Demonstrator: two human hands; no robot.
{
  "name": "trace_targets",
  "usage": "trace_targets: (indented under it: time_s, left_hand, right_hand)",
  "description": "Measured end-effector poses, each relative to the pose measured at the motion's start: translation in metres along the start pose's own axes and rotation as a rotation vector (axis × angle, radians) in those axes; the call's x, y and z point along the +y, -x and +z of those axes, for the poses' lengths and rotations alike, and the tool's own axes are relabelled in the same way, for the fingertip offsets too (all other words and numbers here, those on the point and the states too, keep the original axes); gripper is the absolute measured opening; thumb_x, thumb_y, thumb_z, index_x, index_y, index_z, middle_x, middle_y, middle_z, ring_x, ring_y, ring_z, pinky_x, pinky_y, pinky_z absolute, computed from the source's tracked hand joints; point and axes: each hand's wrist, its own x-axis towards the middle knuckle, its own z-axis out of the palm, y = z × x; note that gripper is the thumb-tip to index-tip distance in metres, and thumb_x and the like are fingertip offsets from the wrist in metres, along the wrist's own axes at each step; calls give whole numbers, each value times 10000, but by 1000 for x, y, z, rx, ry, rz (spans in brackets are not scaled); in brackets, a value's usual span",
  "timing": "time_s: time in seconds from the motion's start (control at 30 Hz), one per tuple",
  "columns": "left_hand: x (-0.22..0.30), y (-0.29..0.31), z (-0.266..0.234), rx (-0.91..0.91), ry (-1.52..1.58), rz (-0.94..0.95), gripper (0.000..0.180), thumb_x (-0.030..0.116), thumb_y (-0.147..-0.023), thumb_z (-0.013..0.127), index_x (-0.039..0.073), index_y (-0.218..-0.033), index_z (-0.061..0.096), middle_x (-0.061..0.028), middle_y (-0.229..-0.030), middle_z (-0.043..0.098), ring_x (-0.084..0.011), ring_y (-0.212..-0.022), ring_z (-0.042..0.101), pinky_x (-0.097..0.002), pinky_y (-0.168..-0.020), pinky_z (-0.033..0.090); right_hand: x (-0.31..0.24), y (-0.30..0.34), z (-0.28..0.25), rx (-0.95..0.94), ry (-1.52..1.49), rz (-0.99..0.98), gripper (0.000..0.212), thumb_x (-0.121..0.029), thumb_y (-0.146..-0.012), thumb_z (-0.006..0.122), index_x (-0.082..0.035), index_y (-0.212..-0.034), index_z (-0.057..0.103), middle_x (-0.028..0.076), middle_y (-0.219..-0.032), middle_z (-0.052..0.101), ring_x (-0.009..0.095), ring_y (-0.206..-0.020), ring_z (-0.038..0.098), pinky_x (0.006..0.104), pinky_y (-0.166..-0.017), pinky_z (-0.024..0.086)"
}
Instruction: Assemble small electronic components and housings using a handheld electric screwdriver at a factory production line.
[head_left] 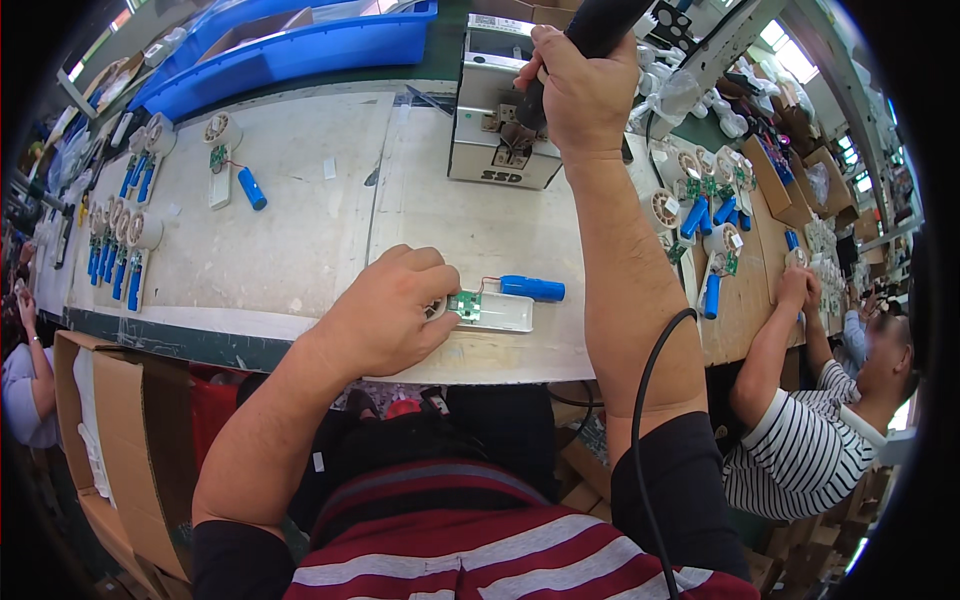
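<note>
The left hand [395, 310] has its fingers closed on the round end of a white casing [508, 316] near the desk's [280, 220] front edge; its green board [466, 306] is wired to a blue battery [532, 289]. The right hand [590, 95] grips a black tool [608, 22] at the metal box [488, 95], toward the far edge, bearing bold dark lettering [502, 177] and a white printed label [500, 23].

From where I stand: left grip [390, 310] and right grip [588, 88] bare, as are the forearms [275, 430]. Black sleeves [668, 490] end near the elbows, well up-arm of each grip. Shirt [500, 555], bodyward of both: maroon, broad pale-grey bands, dark striped hem. Trousers [500, 425], between left grip and shirt: black.
</note>
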Motion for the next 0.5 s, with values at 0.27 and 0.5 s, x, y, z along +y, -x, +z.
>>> trace_targets:
  time_s: [0.27, 0.5]
  left_hand:
    - [1, 0, 0, 7, 5, 4, 185, 130, -870, 799, 50, -1011, 711, -137, -1007, 672, -373, -989, 638, -469, -890, 528]
    - [2, 0, -1, -8, 0, -19, 191, 124, -870, 803, 44, -1018, 713, -140, -1018, 671, -372, -989, 634, -468, -895, 529]
  right_hand:
    - [3, -3, -1, -34, 0, -13, 476, 35, -958, 667, -5, -1403, 506, 61, -840, 639, 160, -539, 629, 307, -492, 545]
    - [-5, -3, 6, -57, 105, 85, 426, 28, -946, 668, 5, -1350, 536, 71, -814, 634, 174, -526, 636, 313, -483, 539]
